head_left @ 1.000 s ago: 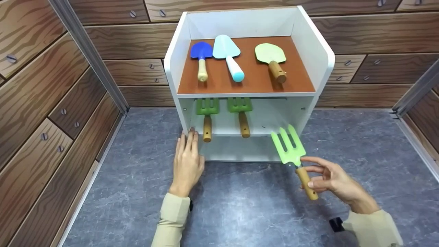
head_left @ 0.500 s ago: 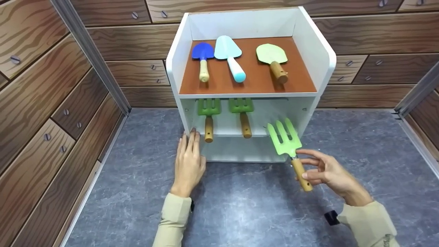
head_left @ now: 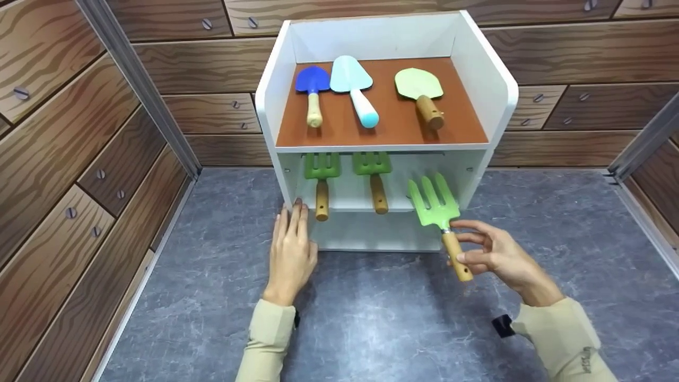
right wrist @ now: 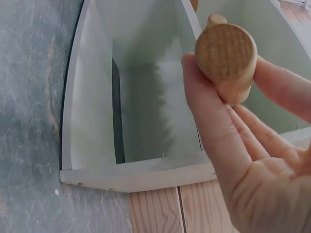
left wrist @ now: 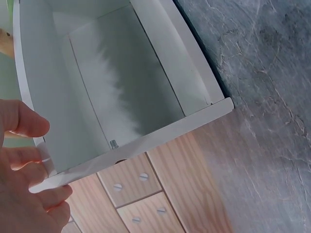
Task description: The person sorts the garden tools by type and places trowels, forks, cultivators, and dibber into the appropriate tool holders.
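My right hand pinches the wooden handle of a light green hand fork between thumb and fingers. Its tines point up and away, in front of the right side of the white shelf unit; the right wrist view shows the round handle end. My left hand rests with extended fingers on the unit's lower left front edge. Left of the held fork, two darker green hand forks, one left and one right, lie on the middle shelf with handles jutting forward.
On the brown top shelf lie a blue trowel, a light blue trowel with a white handle and a pale green trowel. A bottom compartment opens below. Wood-patterned walls surround the grey marbled surface.
My right hand has carried the light green fork forward and to the left, toward the middle shelf's right side. My left hand stays on the unit's edge.
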Available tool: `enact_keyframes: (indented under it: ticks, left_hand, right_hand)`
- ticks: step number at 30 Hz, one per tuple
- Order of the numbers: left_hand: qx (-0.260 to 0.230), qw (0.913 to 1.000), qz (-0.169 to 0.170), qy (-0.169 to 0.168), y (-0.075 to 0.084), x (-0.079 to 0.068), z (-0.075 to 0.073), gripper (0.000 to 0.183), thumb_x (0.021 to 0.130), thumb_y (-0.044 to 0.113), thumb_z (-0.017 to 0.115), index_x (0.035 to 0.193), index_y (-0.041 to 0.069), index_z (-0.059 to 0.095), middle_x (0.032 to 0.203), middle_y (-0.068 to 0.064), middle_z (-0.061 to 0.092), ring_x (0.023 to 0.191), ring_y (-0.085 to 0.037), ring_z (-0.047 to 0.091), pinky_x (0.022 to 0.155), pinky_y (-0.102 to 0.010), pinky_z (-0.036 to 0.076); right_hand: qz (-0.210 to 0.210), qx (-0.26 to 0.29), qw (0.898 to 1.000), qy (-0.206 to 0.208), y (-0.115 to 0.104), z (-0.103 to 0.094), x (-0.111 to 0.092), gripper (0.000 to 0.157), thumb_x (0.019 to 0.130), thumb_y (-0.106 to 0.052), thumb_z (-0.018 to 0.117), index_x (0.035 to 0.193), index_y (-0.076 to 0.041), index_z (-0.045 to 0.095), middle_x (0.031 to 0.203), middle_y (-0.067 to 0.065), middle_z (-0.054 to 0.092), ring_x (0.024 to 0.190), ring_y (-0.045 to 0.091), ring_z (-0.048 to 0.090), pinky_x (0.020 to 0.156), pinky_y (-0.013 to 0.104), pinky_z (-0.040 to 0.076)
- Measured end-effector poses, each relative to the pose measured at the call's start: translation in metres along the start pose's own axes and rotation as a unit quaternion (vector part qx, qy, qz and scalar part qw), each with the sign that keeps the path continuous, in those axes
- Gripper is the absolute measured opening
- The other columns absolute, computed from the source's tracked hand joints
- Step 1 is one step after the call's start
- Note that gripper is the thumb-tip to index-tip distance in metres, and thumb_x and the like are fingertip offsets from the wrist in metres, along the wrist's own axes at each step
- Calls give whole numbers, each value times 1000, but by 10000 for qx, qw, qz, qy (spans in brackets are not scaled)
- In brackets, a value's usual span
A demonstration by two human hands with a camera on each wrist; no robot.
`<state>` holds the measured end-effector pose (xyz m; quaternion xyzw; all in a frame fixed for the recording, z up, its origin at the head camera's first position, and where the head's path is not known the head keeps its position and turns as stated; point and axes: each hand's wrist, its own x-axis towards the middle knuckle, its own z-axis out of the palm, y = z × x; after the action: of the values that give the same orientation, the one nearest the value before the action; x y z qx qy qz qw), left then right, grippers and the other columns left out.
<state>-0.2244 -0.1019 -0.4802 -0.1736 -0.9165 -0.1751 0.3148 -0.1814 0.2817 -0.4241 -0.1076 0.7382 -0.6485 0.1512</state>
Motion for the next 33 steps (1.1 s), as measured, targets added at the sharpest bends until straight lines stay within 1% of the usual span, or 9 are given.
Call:
enact_keyframes:
  ticks: [4, 8, 14, 20, 26, 33]
  left_hand:
    - [-12, 10000, -6, 10, 0, 0, 0, 66, 78, -2, 72, 140, -12, 50, 147, -28, 48, 135, -53, 43, 116, -55, 29]
    - [-5, 10000, -2, 3, 1, 0, 0, 66, 78, -2, 71, 140, -12, 51, 147, -27, 48, 135, -52, 43, 116, -56, 29]
    - [-18, 10000, -20, 13, 1, 0, 0, 67, 78, -1, 72, 140, -12, 50, 148, -27, 48, 135, -52, 42, 116, -56, 29]
    - [34, 10000, 43, 72, 0, 0, 0, 66, 78, -1, 72, 140, -12, 51, 147, -27, 49, 134, -52, 43, 115, -55, 30]
    - [-16, 10000, 14, 87, 0, -1, 1, 65, 78, -1, 70, 139, -12, 51, 146, -27, 49, 133, -53, 44, 115, -56, 30]
    - [-11, 10000, -1, 32, 1, 0, 0, 68, 77, -1, 73, 140, -12, 51, 147, -27, 49, 133, -53, 44, 115, -56, 30]
  right_hand:
    - [77, 68, 9998, 140, -4, 2, 6, 71, 94, 1, 66, 151, 14, 25, 127, 12, 60, 92, 28, 73, 73, 39, 61]
    - [170, 150, 9992, 326, -7, 6, 12, 69, 94, 1, 66, 149, 15, 28, 125, 9, 60, 92, 26, 73, 73, 40, 61]
    - [155, 507, 9974, 483, -11, 9, 23, 67, 93, 5, 65, 147, 16, 29, 122, 7, 61, 90, 26, 73, 72, 40, 61]
    - [178, 735, 9950, 654, -17, 12, 32, 58, 93, 5, 64, 142, 15, 34, 117, 8, 64, 92, 27, 72, 71, 39, 61]
    - [80, 928, 9924, 809, -22, 19, 35, 52, 91, 10, 63, 136, 16, 38, 113, 9, 64, 91, 29, 73, 73, 39, 61]
    - [-49, 1113, 9881, 1061, -28, 23, 38, 51, 93, 9, 59, 137, 20, 34, 114, 14, 62, 88, 27, 73, 74, 38, 61]
